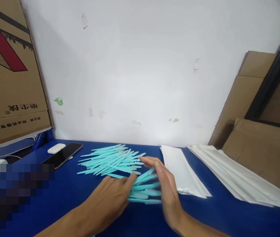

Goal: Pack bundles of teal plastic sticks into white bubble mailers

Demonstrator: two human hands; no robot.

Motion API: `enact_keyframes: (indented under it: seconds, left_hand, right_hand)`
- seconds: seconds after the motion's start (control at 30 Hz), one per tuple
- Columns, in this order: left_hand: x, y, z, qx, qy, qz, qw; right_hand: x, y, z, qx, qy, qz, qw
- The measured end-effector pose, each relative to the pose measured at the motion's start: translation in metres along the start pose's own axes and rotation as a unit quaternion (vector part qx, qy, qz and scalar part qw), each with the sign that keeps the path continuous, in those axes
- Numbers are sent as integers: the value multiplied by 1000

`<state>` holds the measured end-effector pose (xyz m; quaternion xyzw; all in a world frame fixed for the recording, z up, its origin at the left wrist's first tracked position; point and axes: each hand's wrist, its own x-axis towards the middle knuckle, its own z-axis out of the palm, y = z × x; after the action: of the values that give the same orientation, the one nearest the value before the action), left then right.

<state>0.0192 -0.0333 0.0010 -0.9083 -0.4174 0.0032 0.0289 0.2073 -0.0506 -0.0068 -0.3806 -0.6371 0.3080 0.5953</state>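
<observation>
My left hand (pixel 114 196) is closed round a bunch of slim turquoise sticks (pixel 142 188) with paler, wider ends, which look like eyebrow razors. The bunch points to the right, held above the blue table. Against its pale ends lies the palm side of my right hand (pixel 168 191), its fingers stretched out and the thumb lifted. Some of the sticks are blurred, and my left palm is hidden. Just beyond both hands, a loose pile of the same turquoise sticks (pixel 111 159) is spread on the table.
White flat sleeves (pixel 179 169) lie right of my hands, with another fanned white stack (pixel 231 171) further right. A phone (pixel 64 154) and a white case (pixel 56 148) rest at left. Cardboard (pixel 263 151) leans at right; a large carton (pixel 11 82) stands left. A white wall (pixel 135 72) closes the back.
</observation>
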Motion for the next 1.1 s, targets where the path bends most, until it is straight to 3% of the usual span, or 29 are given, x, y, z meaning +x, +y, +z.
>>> enact_keyframes:
  seconds: [0.13, 0.33, 0.43, 0.5, 0.6, 0.67, 0.73, 0.83, 0.9, 0.97, 1.03, 1.1]
  left_hand:
    - [2, -4, -3, -13, -7, -29, 999]
    - [5, -14, -10, -66, 31, -95, 993]
    - [6, -18, -12, -188, 92, -106, 972]
    - [5, -21, -14, -352, 94, -119, 924]
    - [3, -23, -17, -605, -13, -178, 776]
    - [2, -25, -18, -707, -76, -186, 678]
    - [2, -28, -17, -758, -91, -165, 625]
    - [3, -33, -14, -794, -67, -151, 586]
    - [4, -36, -12, -807, -47, -150, 570]
    - [5, -37, -11, -808, -38, -151, 569]
    - [5, -37, -11, -799, -25, -146, 583]
    - [5, -35, -12, -783, -11, -143, 605]
  right_hand:
    - [-4, -2, 12, 3, -40, -11, 999]
    - [-4, 0, 5, -43, -137, 22, 989]
    - [-2, 3, -1, -25, -104, 24, 994]
    - [-1, 6, -3, -14, -73, 29, 997]
    - [-2, 12, -4, -28, -73, 62, 995]
    - [-2, 13, -3, -47, -84, 79, 992]
    - [-3, 11, -1, -80, -109, 65, 989]
    - [-5, 5, 1, -169, -226, -55, 958]
    - [-8, 3, 1, -222, -344, -138, 902]
    - [-12, 6, 1, -245, -432, -166, 852]
    - [-16, 10, 2, -265, -457, -151, 836]
    - [-17, 15, 1, -300, -429, -106, 845]
